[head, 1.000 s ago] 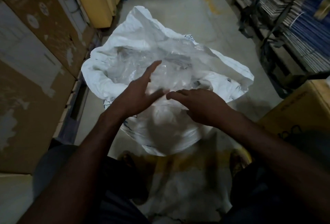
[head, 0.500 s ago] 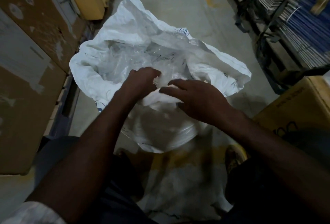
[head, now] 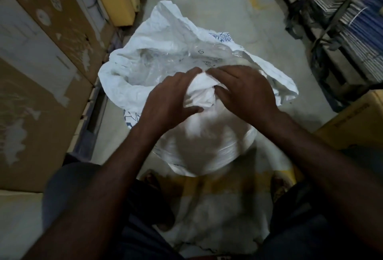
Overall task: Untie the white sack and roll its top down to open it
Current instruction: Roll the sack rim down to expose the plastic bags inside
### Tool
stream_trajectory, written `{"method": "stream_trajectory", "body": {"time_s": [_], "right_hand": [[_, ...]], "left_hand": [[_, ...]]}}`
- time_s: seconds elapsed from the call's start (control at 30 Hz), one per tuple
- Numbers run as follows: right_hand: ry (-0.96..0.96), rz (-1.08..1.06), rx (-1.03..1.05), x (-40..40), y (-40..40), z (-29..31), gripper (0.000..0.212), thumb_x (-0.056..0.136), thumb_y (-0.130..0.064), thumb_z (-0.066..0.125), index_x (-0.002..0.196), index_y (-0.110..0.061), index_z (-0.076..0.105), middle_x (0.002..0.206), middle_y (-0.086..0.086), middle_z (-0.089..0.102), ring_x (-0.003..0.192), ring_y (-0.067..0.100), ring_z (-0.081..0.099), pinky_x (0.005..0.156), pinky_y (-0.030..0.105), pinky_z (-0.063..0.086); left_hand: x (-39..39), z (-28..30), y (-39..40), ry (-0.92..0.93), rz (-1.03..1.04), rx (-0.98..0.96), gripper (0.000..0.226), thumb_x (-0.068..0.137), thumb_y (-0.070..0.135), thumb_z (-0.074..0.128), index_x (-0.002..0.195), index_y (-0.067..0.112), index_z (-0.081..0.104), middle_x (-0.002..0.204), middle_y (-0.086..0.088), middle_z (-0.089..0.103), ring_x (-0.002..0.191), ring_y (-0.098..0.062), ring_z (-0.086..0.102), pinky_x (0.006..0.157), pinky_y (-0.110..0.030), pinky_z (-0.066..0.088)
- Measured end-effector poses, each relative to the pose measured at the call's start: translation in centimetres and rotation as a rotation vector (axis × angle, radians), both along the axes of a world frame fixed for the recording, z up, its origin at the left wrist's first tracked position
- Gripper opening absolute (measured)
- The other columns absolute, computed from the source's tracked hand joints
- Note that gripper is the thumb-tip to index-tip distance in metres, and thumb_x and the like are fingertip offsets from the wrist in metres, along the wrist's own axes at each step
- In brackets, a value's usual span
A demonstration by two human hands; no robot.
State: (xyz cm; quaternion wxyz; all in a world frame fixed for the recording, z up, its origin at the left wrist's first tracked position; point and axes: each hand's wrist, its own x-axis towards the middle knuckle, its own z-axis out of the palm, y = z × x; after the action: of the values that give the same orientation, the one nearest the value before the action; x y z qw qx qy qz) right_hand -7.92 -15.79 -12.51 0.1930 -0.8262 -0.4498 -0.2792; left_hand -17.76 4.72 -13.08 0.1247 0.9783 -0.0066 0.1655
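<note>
Where the concrete floor runs between cardboard boxes on one side and shelving on the other, the white sack is seen standing, its mouth spread wide and a clear plastic liner exposed inside. A bunched fold of white material at the near rim is grasped by the left hand and the right hand, each grip curled round it.
</note>
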Motion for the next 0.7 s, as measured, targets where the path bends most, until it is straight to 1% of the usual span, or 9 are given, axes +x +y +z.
{"method": "stream_trajectory", "body": {"time_s": [0.17, 0.23, 0.33, 0.4, 0.47, 0.53, 0.57, 0.63, 0.7], "right_hand": [[0.047, 0.005, -0.051, -0.9, -0.2, 0.3, 0.038, 0.092, -0.028, 0.06, 0.127, -0.018, 0.069, 0.1, 0.007, 0.078, 0.084, 0.037, 0.071, 0.073, 0.042, 0.055], [0.069, -0.012, -0.089, -1.0, -0.3, 0.5, 0.037, 0.092, -0.03, 0.057, 0.126, -0.02, 0.067, 0.091, 0.005, 0.075, 0.078, 0.037, 0.07, 0.065, 0.04, 0.051], [0.059, -0.059, -0.189, -1.1, -0.2, 0.4, 0.045, 0.087, -0.019, 0.058, 0.132, -0.023, 0.059, 0.088, 0.003, 0.069, 0.076, 0.034, 0.067, 0.063, 0.039, 0.049], [0.07, -0.079, -0.223, -1.2, -0.2, 0.1, 0.056, 0.084, -0.013, 0.059, 0.138, -0.024, 0.052, 0.094, 0.002, 0.068, 0.082, 0.033, 0.066, 0.07, 0.042, 0.051], [0.124, -0.057, -0.219, -1.6, -0.1, -0.1, 0.066, 0.083, -0.015, 0.062, 0.146, -0.025, 0.045, 0.118, 0.001, 0.069, 0.101, 0.03, 0.066, 0.086, 0.045, 0.053], [0.177, -0.013, -0.2, -2.3, 0.1, -0.3, 0.073, 0.083, -0.027, 0.064, 0.152, -0.023, 0.04, 0.14, -0.001, 0.062, 0.119, 0.026, 0.063, 0.099, 0.044, 0.051], [0.178, -0.004, -0.185, -2.5, 0.3, -0.5, 0.075, 0.084, -0.034, 0.065, 0.153, -0.021, 0.039, 0.141, 0.0, 0.062, 0.12, 0.026, 0.063, 0.099, 0.043, 0.052], [0.134, -0.034, -0.14, -2.4, 0.8, -0.7, 0.07, 0.086, -0.038, 0.066, 0.149, -0.018, 0.045, 0.126, 0.003, 0.07, 0.101, 0.031, 0.072, 0.079, 0.042, 0.058], [0.06, -0.091, -0.104, -1.9, 1.0, -0.6, 0.055, 0.087, -0.03, 0.064, 0.14, -0.018, 0.054, 0.106, 0.002, 0.074, 0.075, 0.034, 0.072, 0.055, 0.039, 0.053]], "left_hand": [[0.0, -0.3, -0.3, -0.191, 0.095, 0.009, 0.063, 0.084, 0.035, 0.077, 0.14, 0.033, 0.049, 0.125, 0.005, 0.065, 0.104, -0.028, 0.068, 0.073, -0.044, 0.057], [0.0, 0.1, -0.1, -0.23, 0.095, 0.006, 0.054, 0.089, 0.031, 0.073, 0.139, 0.032, 0.052, 0.132, 0.006, 0.065, 0.11, -0.027, 0.067, 0.075, -0.045, 0.057], [0.0, -0.1, -0.1, -0.289, 0.076, 0.085, 0.057, 0.091, 0.014, 0.067, 0.146, 0.027, 0.056, 0.151, 0.005, 0.059, 0.128, -0.027, 0.061, 0.085, -0.045, 0.058], [-0.1, -0.6, -0.5, -0.306, 0.063, 0.103, 0.058, 0.092, 0.007, 0.064, 0.146, 0.025, 0.058, 0.151, 0.001, 0.06, 0.127, -0.029, 0.062, 0.088, -0.046, 0.058], [0.0, -1.0, -1.1, -0.258, 0.086, 0.089, 0.054, 0.095, 0.008, 0.059, 0.145, 0.028, 0.054, 0.142, 0.0, 0.062, 0.115, -0.031, 0.065, 0.082, -0.048, 0.058], [0.2, -1.2, -1.3, -0.22, 0.086, 0.074, 0.052, 0.096, 0.01, 0.056, 0.144, 0.029, 0.048, 0.129, -0.003, 0.063, 0.102, -0.034, 0.066, 0.075, -0.05, 0.056], [0.4, -1.2, -1.3, -0.209, 0.065, 0.075, 0.054, 0.094, 0.009, 0.056, 0.144, 0.027, 0.046, 0.125, -0.006, 0.063, 0.099, -0.035, 0.066, 0.076, -0.05, 0.055], [0.4, -0.9, -1.1, -0.171, 0.019, 0.123, 0.066, 0.088, 0.009, 0.063, 0.148, 0.026, 0.042, 0.126, -0.008, 0.062, 0.101, -0.036, 0.064, 0.081, -0.051, 0.053], [0.2, -0.7, -0.7, -0.14, 0.021, 0.2, 0.077, 0.082, 0.017, 0.074, 0.152, 0.026, 0.043, 0.132, -0.006, 0.059, 0.106, -0.034, 0.06, 0.084, -0.049, 0.051]]}}
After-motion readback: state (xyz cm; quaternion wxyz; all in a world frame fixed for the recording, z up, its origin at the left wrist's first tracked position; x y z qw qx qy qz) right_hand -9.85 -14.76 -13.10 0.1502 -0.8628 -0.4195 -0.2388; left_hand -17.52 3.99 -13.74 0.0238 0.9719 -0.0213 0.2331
